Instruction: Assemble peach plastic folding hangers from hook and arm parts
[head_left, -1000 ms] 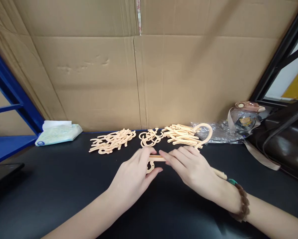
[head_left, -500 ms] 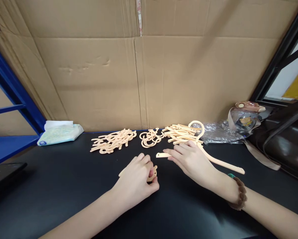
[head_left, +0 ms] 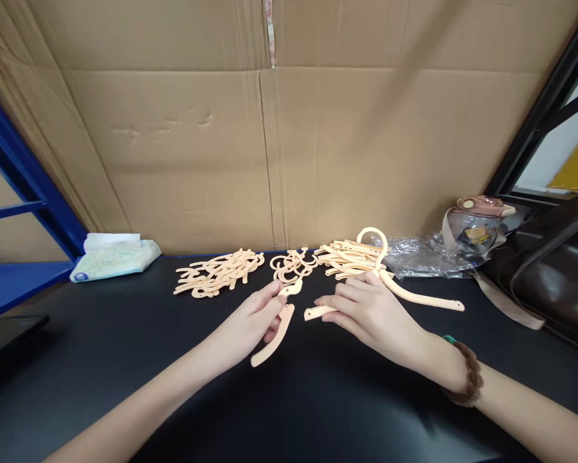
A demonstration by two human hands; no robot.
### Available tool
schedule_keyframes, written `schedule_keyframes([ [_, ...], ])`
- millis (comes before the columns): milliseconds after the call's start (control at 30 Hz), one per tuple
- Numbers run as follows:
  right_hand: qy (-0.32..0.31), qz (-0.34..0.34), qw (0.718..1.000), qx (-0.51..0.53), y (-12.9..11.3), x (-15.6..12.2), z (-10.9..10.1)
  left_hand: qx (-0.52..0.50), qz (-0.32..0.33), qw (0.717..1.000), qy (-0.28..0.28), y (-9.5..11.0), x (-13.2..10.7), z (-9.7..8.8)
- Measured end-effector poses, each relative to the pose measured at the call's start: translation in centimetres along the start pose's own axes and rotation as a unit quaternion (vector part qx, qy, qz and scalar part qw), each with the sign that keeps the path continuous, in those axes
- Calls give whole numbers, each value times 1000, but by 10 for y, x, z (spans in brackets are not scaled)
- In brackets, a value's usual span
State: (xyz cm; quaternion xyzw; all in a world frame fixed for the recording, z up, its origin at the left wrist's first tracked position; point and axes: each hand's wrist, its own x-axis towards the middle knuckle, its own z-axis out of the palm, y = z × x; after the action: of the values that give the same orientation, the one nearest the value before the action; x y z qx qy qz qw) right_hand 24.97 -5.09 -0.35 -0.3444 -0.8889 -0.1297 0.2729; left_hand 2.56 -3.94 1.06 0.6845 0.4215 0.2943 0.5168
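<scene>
My left hand [head_left: 250, 318] is closed on beige plastic hanger pieces, pinched between thumb and fingers. A curved hanger arm [head_left: 272, 341] slants down from the fingers, and a short holed end [head_left: 291, 289] sticks out above it. Whether these two are joined is hidden by the fingers. My right hand [head_left: 370, 308] is wrapped round a beige clothes hanger [head_left: 426, 299] at its middle. Its hook rises above the knuckles, one arm reaches right, and the holed end of the other arm points left at my left hand, a small gap away.
Behind the hands lie piles of loose beige pieces: short arms [head_left: 221, 273], hooks [head_left: 289, 265] and long arms [head_left: 346, 257]. Clear plastic wrap [head_left: 407, 257], a water bottle [head_left: 476, 231] and a dark bag [head_left: 553, 276] are at right. A wipes packet [head_left: 117, 260] lies at left, before a cardboard wall [head_left: 187, 161].
My left hand has turned over and lifted its pieces off the tabletop, so the curved arm now shows. The hanger in my right hand has shifted slightly left and tilted.
</scene>
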Motion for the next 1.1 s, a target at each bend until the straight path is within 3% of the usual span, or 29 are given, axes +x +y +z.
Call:
schedule_keyframes([
  [100, 4, -9, 1000, -4, 0, 0, 0, 44, 11, 999, -13, 2, 0, -3],
  [267, 6, -18, 1000, -10, 0, 0, -2, 153, 101, 983, -4, 2, 0, -8],
  [333, 0, -17, 1000, -6, -1, 0, -2, 137, 117, 984, -1, -1, 2, -8],
  [433, -7, -17, 1000, -9, 0, 1, -1, 48, 98, 994, 7, -4, 2, -7],
  [500, -10, -9, 1000, -20, 1, 1, 1, 49, 82, 995, 1, -1, 0, -7],
  [600, -15, 20, 999, -30, 4, 1, 1, 158, 57, 984, -65, 12, -8, -11],
  [700, -23, 48, 998, -27, 6, 1, 1, 248, 48, 954, -159, 29, -16, -19],
  [800, -26, 57, 998, -18, 6, 0, 2, 278, 73, 912, -291, 36, -21, -28],
  [867, -27, 52, 998, -11, 6, -1, 3, 292, 67, 892, -339, 33, -21, -31],
  [967, -28, 49, 998, -4, 5, -2, 4, 351, 43, 881, -314, 23, -19, -29],
  [1100, -34, 45, 998, -8, 4, -2, 5, 396, 59, 874, -275, 18, -19, -21],
])
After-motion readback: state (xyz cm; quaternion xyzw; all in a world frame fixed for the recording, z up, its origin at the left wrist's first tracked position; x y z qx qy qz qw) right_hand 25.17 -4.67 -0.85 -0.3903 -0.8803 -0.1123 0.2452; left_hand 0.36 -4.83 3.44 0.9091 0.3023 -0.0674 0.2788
